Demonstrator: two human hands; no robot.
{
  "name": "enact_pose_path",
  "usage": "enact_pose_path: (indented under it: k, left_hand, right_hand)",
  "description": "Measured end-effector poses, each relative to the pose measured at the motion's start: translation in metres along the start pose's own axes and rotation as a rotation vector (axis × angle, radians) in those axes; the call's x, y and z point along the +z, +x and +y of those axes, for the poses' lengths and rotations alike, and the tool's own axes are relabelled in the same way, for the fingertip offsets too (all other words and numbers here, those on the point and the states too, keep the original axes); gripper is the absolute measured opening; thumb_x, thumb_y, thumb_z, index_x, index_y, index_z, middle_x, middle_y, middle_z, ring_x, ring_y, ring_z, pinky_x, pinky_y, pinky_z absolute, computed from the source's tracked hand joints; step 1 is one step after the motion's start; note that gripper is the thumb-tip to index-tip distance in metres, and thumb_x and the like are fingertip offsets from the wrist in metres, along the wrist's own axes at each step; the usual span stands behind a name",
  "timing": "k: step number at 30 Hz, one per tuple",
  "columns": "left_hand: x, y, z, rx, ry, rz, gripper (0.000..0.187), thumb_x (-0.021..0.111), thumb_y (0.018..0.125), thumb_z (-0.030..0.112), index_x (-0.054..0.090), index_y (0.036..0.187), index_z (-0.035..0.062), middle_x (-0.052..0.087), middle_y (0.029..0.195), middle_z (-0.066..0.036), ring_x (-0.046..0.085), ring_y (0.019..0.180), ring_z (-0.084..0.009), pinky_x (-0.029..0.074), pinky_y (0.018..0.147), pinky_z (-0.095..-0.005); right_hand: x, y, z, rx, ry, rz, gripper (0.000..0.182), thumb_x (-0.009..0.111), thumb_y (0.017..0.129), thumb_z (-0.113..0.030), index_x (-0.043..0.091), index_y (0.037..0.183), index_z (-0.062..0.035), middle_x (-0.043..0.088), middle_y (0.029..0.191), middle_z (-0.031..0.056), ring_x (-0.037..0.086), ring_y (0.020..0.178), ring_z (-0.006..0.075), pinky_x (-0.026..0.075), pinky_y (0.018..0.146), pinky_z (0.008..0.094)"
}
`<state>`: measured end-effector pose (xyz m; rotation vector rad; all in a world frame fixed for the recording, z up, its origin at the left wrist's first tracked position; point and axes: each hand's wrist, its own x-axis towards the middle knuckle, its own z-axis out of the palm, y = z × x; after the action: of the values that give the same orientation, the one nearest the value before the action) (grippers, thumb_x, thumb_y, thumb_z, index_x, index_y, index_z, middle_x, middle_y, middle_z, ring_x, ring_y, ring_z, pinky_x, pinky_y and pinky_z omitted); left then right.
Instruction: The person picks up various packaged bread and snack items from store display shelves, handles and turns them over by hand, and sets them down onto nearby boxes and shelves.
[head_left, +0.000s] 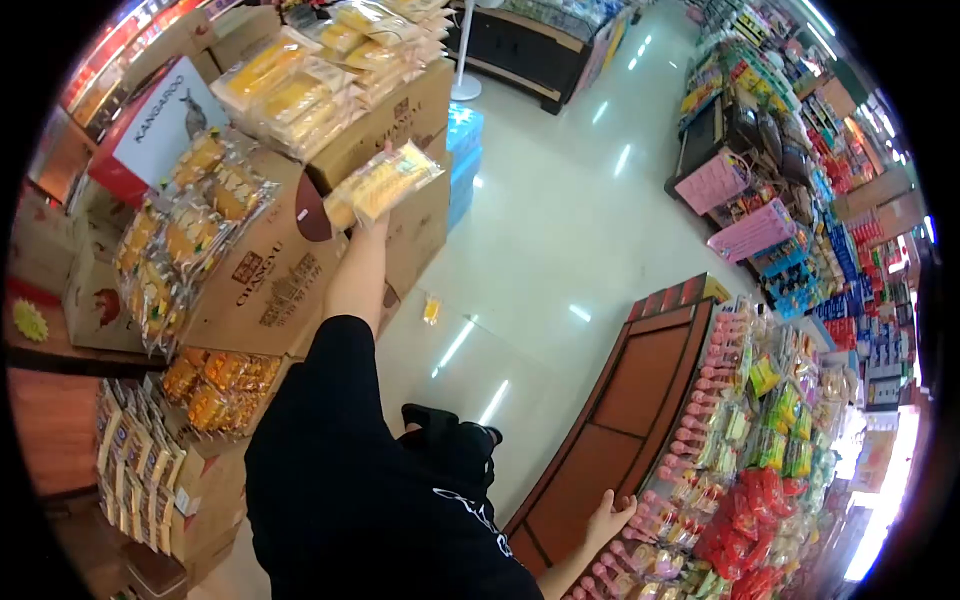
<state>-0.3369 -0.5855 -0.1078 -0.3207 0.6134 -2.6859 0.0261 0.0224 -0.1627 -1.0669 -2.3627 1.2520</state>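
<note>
My left hand [370,228] stretches forward, holding a clear-wrapped pack of yellow bread or cake [388,186] beside the cardboard boxes. Similar yellow packs [300,90] are piled on the box just beyond it. Left of my forearm, packs of brown baked snacks [205,205] lie on a carton [265,265] marked CHANGYU. My right hand [608,517] is low on the right, empty, at the edge of a brown display stand [600,420]. Its fingers are loosely apart, close to a row of pink-handled items [645,520].
A small orange packet [431,310] lies on the shiny floor [530,230] ahead of my feet. A red and white KANGAROO box [160,130] stands at left. Blue boxes [463,160] and a white pole [465,60] are beyond the cartons. Stocked shelves [800,200] line the right.
</note>
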Motion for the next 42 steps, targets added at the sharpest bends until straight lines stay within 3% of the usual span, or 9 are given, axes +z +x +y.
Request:
enact_pose_path:
  k: [8, 12, 16, 19, 22, 25, 28, 33, 42]
  left_hand:
    - [-0.004, 0.0, -0.001, -0.078, 0.031, 0.057, 0.063, 0.041, 0.085, 0.048, 0.043, 0.134, 0.0086, 0.04, 0.144, -0.014, 0.036, 0.134, -0.035, 0.027, 0.111, -0.057]
    - [-0.003, 0.002, -0.004, -0.105, 0.015, 0.063, 0.056, 0.044, 0.085, 0.042, 0.047, 0.131, 0.0091, 0.044, 0.141, -0.014, 0.038, 0.133, -0.034, 0.028, 0.111, -0.0568]
    - [-0.003, -0.024, -0.007, -0.127, -0.025, 0.079, 0.05, 0.047, 0.085, 0.036, 0.052, 0.127, 0.0096, 0.047, 0.139, -0.014, 0.04, 0.132, -0.033, 0.029, 0.111, -0.0565]
    - [-0.006, -0.049, -0.013, -0.147, -0.065, 0.093, 0.045, 0.05, 0.085, 0.031, 0.055, 0.125, 0.0099, 0.05, 0.137, -0.013, 0.041, 0.132, -0.0323, 0.029, 0.111, -0.0564]
    - [-0.012, -0.065, -0.01, -0.149, -0.078, 0.138, 0.041, 0.052, 0.085, 0.026, 0.058, 0.122, 0.0103, 0.053, 0.135, -0.013, 0.043, 0.131, -0.0316, 0.03, 0.111, -0.0562]
    - [-0.033, -0.068, 0.023, -0.187, 0.085, 0.203, 0.027, 0.055, 0.083, 0.02, 0.069, 0.101, 0.0064, 0.06, 0.126, -0.014, 0.046, 0.127, -0.0339, 0.032, 0.109, -0.0575]
    - [-0.027, -0.091, 0.041, -0.325, 0.443, 0.104, 0.028, 0.05, 0.089, 0.024, 0.071, 0.084, 0.0063, 0.063, 0.121, -0.013, 0.05, 0.122, -0.0347, 0.035, 0.106, -0.0573]
    - [-0.019, -0.101, 0.042, -0.591, 0.693, 0.027, 0.048, 0.035, 0.096, 0.027, 0.062, 0.069, -0.0022, 0.059, 0.096, -0.021, 0.05, 0.114, -0.041, 0.049, 0.094, -0.0565]
    - [0.002, -0.101, 0.051, -0.607, 0.822, 0.163, 0.043, 0.036, 0.095, 0.03, 0.049, 0.063, 0.0032, 0.048, 0.078, -0.011, 0.051, 0.086, -0.0249, 0.05, 0.074, -0.0334]
  right_hand:
    - [-0.007, -0.039, 0.024, 0.112, -0.128, 0.022, 0.068, 0.065, 0.09, -0.022, 0.031, 0.142, 0.0055, 0.039, 0.14, 0.0211, 0.056, 0.093, 0.023, 0.047, 0.081, 0.0347]
    - [0.003, -0.044, 0.001, 0.142, -0.162, -0.019, 0.069, 0.068, 0.088, -0.022, 0.032, 0.139, 0.0082, 0.041, 0.137, 0.025, 0.043, 0.127, 0.0314, 0.042, 0.099, 0.0382]
    - [0.039, -0.031, 0.02, 0.204, 0.047, -0.049, 0.064, 0.067, 0.089, -0.023, 0.037, 0.136, 0.0085, 0.048, 0.132, 0.0203, 0.053, 0.115, 0.0252, 0.047, 0.088, 0.0314]
    - [0.157, -0.033, -0.073, 0.306, 0.345, -0.443, 0.066, 0.058, 0.094, -0.034, 0.029, 0.145, -0.0022, 0.044, 0.136, 0.0168, 0.05, 0.12, 0.0299, 0.049, 0.088, 0.0406]
    - [0.286, -0.081, -0.168, 0.368, 0.91, -1.198, 0.084, 0.056, 0.092, -0.048, 0.006, 0.153, -0.0179, 0.011, 0.157, 0.0161, 0.033, 0.133, 0.0426, 0.039, 0.1, 0.0597]
    - [0.333, -0.129, -0.24, 0.515, 1.119, -1.353, 0.085, 0.055, 0.09, -0.056, 0.009, 0.153, -0.0204, 0.009, 0.157, 0.0167, 0.025, 0.138, 0.0431, 0.029, 0.107, 0.0602]
    - [0.354, -0.144, -0.26, 0.718, 1.109, -1.412, 0.084, 0.057, 0.09, -0.053, 0.013, 0.152, -0.0177, 0.014, 0.153, 0.0189, 0.032, 0.134, 0.0402, 0.032, 0.104, 0.0598]
    - [0.409, -0.149, -0.248, 0.856, 1.019, -1.539, 0.042, 0.048, 0.092, -0.037, 0.051, 0.125, -0.0102, 0.059, 0.114, 0.0109, 0.058, 0.098, 0.0288, 0.047, 0.086, 0.0401]
    - [0.39, -0.141, -0.231, 0.931, 1.172, -1.655, 0.051, 0.053, 0.082, -0.035, 0.051, 0.127, -0.0114, 0.058, 0.119, 0.0091, 0.057, 0.096, 0.0281, 0.048, 0.076, 0.0381]
